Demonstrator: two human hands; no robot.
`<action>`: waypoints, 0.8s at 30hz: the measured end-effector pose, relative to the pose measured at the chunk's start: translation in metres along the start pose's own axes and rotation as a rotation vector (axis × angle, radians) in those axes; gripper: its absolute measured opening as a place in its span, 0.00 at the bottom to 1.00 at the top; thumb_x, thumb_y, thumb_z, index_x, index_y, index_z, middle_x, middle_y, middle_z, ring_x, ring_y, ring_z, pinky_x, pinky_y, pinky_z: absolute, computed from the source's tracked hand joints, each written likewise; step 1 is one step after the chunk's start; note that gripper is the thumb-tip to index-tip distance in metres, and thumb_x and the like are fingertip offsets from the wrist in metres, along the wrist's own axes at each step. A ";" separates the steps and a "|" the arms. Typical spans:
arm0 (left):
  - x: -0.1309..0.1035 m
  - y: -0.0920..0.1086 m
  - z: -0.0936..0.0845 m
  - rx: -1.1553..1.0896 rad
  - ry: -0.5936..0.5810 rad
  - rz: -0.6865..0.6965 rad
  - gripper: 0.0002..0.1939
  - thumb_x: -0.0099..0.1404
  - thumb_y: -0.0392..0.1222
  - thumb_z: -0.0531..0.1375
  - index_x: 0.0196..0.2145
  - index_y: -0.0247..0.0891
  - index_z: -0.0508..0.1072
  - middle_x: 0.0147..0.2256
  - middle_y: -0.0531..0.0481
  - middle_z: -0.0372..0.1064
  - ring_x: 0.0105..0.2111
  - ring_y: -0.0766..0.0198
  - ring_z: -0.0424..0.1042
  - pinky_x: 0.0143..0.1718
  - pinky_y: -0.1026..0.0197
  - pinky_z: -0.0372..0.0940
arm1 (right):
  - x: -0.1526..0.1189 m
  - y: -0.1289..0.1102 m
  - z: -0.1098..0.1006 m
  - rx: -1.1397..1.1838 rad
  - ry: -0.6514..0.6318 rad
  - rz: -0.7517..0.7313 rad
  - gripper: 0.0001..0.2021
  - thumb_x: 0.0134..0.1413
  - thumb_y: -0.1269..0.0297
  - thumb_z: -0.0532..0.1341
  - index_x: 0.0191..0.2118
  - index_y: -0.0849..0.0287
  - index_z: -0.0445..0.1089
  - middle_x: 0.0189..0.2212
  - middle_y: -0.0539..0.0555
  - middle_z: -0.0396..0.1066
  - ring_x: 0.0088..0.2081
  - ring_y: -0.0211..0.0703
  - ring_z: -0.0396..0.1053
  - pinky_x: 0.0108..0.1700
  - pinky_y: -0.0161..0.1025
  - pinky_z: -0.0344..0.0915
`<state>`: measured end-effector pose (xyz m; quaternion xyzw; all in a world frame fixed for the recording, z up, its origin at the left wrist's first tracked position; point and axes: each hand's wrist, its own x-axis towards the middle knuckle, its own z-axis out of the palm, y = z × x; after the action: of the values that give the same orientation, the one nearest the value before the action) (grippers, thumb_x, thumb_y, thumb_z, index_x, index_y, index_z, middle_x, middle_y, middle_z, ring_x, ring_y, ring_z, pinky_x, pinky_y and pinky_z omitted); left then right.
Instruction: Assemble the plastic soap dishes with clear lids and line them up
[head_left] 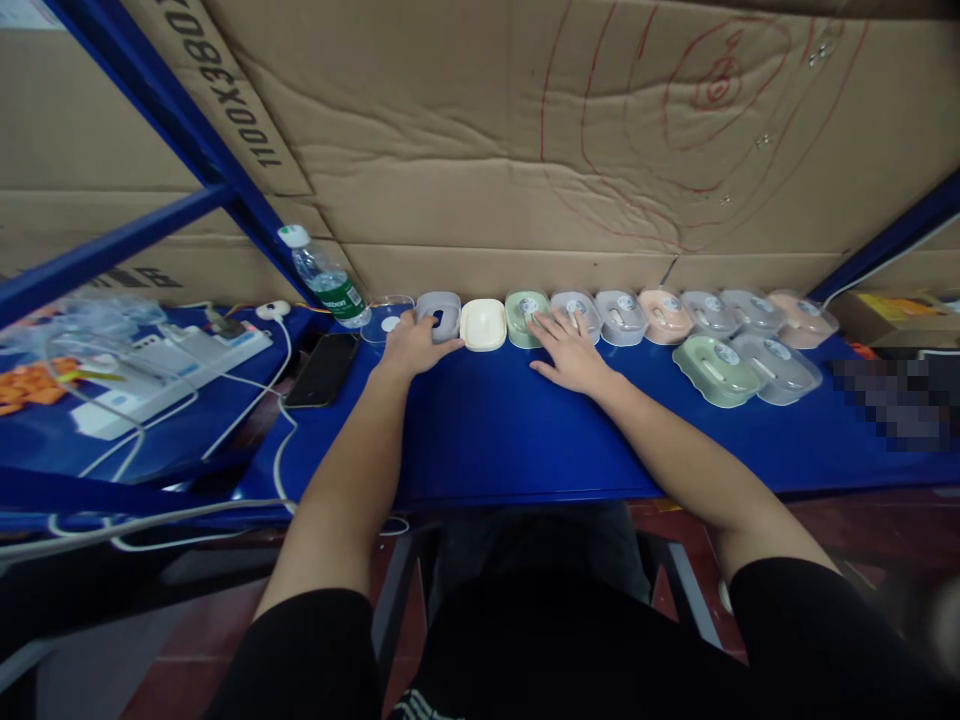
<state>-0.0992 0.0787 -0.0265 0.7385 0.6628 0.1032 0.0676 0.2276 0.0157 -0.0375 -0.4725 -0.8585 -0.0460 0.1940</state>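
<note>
My left hand (412, 347) is spread between a clear lid (377, 326) and a grey plastic piece with a dark oval opening (448, 308). Its fingers lie over the grey piece's left side, and the thumb points at a cream open tray (483, 326). My right hand (571, 352) lies palm down with fingers apart, the fingertips on a green lidded box (523, 335) and a grey lidded box (589, 310). Both hands look open, with nothing gripped. More clear-lidded boxes continue the row rightward, among them a peach box (666, 318).
A green box (716, 372) and a grey box (780, 370) stand in front of the row's right end. At left are a water bottle (330, 285), a black phone (324, 370), a white power strip (172, 385) and cables. Cardboard (450, 130) walls the back of the blue table (510, 430).
</note>
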 end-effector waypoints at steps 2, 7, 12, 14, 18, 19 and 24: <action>0.000 0.000 0.000 -0.003 0.003 -0.004 0.48 0.64 0.74 0.59 0.69 0.37 0.69 0.70 0.28 0.56 0.68 0.32 0.63 0.68 0.39 0.59 | -0.001 0.000 -0.004 0.027 0.022 -0.012 0.31 0.65 0.59 0.66 0.71 0.57 0.66 0.70 0.65 0.67 0.73 0.70 0.58 0.74 0.77 0.37; 0.000 0.003 0.000 0.015 0.009 0.010 0.45 0.66 0.74 0.57 0.69 0.39 0.68 0.72 0.28 0.56 0.71 0.31 0.57 0.72 0.26 0.45 | -0.009 -0.002 -0.015 0.083 0.075 -0.016 0.32 0.63 0.49 0.68 0.68 0.57 0.70 0.64 0.65 0.73 0.67 0.67 0.66 0.75 0.73 0.43; -0.004 0.010 -0.001 0.036 0.055 0.029 0.46 0.65 0.76 0.58 0.68 0.41 0.69 0.75 0.30 0.47 0.75 0.30 0.48 0.74 0.26 0.34 | -0.011 -0.002 -0.012 0.059 -0.006 -0.002 0.34 0.64 0.54 0.67 0.72 0.55 0.65 0.73 0.64 0.62 0.73 0.71 0.57 0.73 0.75 0.44; -0.007 0.016 -0.001 0.047 0.052 0.091 0.48 0.62 0.76 0.62 0.69 0.42 0.68 0.77 0.32 0.44 0.75 0.30 0.45 0.75 0.29 0.34 | -0.011 -0.001 -0.011 0.058 -0.014 -0.014 0.30 0.66 0.56 0.65 0.71 0.54 0.67 0.72 0.62 0.64 0.72 0.69 0.60 0.73 0.75 0.45; -0.010 0.030 0.006 0.076 0.058 0.188 0.45 0.64 0.70 0.64 0.70 0.41 0.66 0.76 0.33 0.48 0.75 0.31 0.46 0.75 0.33 0.33 | -0.011 0.001 -0.015 0.066 0.026 -0.041 0.24 0.67 0.52 0.66 0.65 0.52 0.74 0.67 0.60 0.72 0.68 0.66 0.67 0.73 0.73 0.49; -0.010 0.033 0.009 0.078 0.074 0.194 0.44 0.65 0.69 0.64 0.70 0.41 0.66 0.75 0.33 0.50 0.75 0.32 0.47 0.75 0.33 0.33 | -0.011 0.001 -0.017 0.075 0.031 -0.061 0.24 0.67 0.51 0.66 0.63 0.51 0.76 0.65 0.59 0.74 0.67 0.65 0.69 0.72 0.72 0.51; -0.007 0.038 0.018 0.053 0.103 0.166 0.43 0.66 0.70 0.62 0.69 0.41 0.67 0.75 0.34 0.53 0.75 0.37 0.49 0.75 0.37 0.40 | -0.012 -0.008 -0.026 0.168 -0.017 -0.240 0.28 0.65 0.39 0.64 0.57 0.55 0.81 0.58 0.60 0.80 0.60 0.60 0.75 0.66 0.61 0.65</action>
<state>-0.0587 0.0682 -0.0353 0.7861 0.6045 0.1287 0.0053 0.2344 -0.0047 -0.0175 -0.3489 -0.9113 0.0074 0.2187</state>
